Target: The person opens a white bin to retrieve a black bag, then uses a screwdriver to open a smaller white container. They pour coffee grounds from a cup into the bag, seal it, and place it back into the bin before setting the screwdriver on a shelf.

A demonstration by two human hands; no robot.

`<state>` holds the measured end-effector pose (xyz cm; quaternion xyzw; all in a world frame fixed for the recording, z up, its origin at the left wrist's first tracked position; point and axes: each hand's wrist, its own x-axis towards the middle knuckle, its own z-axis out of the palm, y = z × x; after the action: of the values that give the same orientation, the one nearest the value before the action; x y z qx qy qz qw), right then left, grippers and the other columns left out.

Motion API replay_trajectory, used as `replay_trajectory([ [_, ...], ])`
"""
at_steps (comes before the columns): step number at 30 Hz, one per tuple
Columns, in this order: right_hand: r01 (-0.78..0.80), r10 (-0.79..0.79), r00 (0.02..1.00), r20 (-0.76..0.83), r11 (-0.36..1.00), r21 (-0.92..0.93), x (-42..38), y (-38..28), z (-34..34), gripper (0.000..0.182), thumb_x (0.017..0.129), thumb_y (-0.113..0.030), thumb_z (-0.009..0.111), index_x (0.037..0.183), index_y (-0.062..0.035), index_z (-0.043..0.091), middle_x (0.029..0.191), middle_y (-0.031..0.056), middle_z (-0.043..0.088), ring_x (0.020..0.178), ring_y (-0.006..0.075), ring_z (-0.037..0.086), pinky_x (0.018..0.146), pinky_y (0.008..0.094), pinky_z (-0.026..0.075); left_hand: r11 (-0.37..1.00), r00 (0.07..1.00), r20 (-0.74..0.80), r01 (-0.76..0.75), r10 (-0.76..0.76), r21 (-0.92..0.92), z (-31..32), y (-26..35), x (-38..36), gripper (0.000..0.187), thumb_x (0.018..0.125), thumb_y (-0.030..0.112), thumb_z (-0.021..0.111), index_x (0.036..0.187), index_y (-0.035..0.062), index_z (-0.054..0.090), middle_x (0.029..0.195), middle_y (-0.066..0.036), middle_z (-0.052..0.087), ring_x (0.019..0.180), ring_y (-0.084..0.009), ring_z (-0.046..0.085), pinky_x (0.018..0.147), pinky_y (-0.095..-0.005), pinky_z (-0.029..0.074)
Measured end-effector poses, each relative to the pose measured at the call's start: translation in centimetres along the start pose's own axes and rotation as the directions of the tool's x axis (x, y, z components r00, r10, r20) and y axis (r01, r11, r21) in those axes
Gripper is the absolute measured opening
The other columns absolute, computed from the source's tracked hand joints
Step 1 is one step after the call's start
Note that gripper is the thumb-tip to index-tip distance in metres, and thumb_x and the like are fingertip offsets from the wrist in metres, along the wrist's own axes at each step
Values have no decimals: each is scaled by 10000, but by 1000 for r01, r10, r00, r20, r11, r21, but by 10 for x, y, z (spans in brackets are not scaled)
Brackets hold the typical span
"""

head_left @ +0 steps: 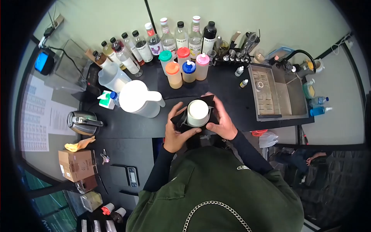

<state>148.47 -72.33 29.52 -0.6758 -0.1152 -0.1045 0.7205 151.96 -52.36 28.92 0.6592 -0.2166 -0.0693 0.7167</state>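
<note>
Left hand (pixel 174 135) and right hand (pixel 225 124) grip the holder (pixel 209 101) around a cup (pixel 198 110), seemingly fitting it; the next move calls for steadiness.

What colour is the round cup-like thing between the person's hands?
The cup-like thing is creamy white; the head view shows it.

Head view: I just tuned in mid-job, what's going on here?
A person holds a round white cup-like piece in black wrapping between both hands, left hand and right hand, near the front edge of the black counter. Just beyond stand five squeeze bottles with coloured tops. A white-lidded pitcher is to the left, and a sink to the right.
</note>
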Motion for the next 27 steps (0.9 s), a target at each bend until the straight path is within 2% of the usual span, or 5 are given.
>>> replay_trajectory([
  [9,86,-54,990,128,960,-265,-12,6,28,1085,902,-525,667,1494,52,-35,1489,271,264,1392,382,327,1153,459,271,838,912,341,-362,228,408,8,8,3,798,926,109,639,1509,-103,137,1544,-288,243,1432,-441,289,1178,-440,255],
  [12,-204,229,963,143,964,-171,-19,20,25,1082,906,-514,666,1496,44,-48,1490,273,259,1390,381,334,1152,461,273,797,941,288,-311,180,518,17,-11,-5,843,892,96,673,1509,-102,133,1528,-304,260,1422,-438,312,1170,-436,274],
  [16,30,41,976,213,946,-322,-17,8,26,1088,895,-478,696,1494,51,-43,1486,270,267,1379,381,344,1146,442,280,917,951,247,-257,185,304,11,-5,-9,851,881,92,685,1508,-98,141,1516,-300,290,1400,-444,349,1156,-438,301],
  [20,-248,267,955,127,958,-142,-20,33,31,1064,863,-432,749,1481,64,38,1448,262,326,1367,355,361,1135,435,292,862,963,202,-251,177,440,9,-8,-8,766,916,140,654,1501,-79,211,1502,-282,340,1385,-423,389,1135,-420,340],
  [27,-162,161,987,-24,947,-279,-16,25,24,1151,826,-554,745,1490,74,44,1483,288,316,1395,353,351,1150,437,278,932,996,-32,-65,82,357,3,4,-14,667,853,134,761,1411,-33,437,1331,-245,573,1228,-352,585,1034,-388,456],
])
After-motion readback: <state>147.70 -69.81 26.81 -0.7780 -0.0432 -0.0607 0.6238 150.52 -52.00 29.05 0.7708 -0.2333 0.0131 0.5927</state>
